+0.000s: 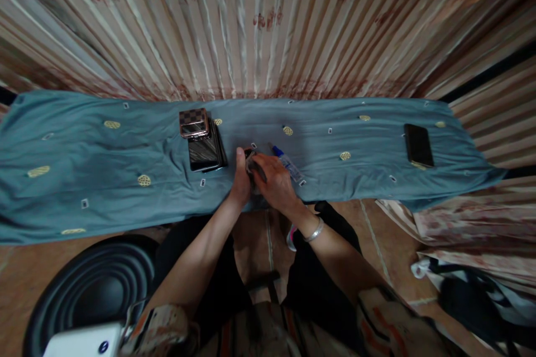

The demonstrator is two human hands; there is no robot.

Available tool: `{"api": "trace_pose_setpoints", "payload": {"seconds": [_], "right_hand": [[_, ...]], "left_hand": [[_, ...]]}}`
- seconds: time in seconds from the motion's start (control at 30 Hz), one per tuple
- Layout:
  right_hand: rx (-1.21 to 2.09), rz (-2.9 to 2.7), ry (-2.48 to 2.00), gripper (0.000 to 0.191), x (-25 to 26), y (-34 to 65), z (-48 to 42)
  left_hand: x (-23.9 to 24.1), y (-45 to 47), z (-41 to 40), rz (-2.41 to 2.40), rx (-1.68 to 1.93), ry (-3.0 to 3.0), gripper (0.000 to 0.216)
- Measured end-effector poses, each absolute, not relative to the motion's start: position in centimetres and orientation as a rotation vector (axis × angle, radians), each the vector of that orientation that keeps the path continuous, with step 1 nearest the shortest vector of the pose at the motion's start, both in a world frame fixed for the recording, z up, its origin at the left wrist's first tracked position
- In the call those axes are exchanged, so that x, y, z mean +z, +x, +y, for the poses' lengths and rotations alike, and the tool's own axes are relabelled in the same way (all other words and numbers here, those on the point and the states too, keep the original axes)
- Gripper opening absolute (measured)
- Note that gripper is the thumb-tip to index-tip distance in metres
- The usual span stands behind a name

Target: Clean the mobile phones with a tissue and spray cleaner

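Observation:
My left hand (240, 183) is closed around a small dark object (249, 154) just above the front part of the cloth-covered table. My right hand (277, 181) meets it from the other side, thumb and fingers pinched at the same object. Something greyish shows between the two hands; the fingers hide most of it, and its kind cannot be made out. Right beside my right hand lies a clear tube-like bottle with a blue cap (288, 164). To the left, a checked, glossy case-like thing (194, 123) rests on the upper part of a shiny black flat device (205, 152).
A blue-green cloth (100, 150) with yellow pineapple prints covers the long narrow table. A dark phone (419, 145) lies toward its right end. Pleated curtains (251, 28) hang behind. Below left are a round black ribbed object (100, 290) and a white object (84, 341).

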State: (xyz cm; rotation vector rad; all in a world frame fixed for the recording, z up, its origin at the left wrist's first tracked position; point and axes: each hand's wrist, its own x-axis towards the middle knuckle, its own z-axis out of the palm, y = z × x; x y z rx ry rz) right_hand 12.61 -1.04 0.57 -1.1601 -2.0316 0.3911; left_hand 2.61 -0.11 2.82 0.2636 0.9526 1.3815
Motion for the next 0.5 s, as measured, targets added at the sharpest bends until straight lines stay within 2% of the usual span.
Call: {"api": "trace_pose_setpoints", "payload": {"seconds": [0.27,0.5], "right_hand": [[0.346,-2.098,-1.091,0.04,1.1,13.3,0.1],[0.399,-2.085,-1.055,0.04,0.9,13.9,0.7]], "left_hand": [[1.9,2.7,-0.6,0.899,1.312,0.412,0.046],[2.1,2.4,-0.7,0.904,1.276,0.421,0.047]]}}
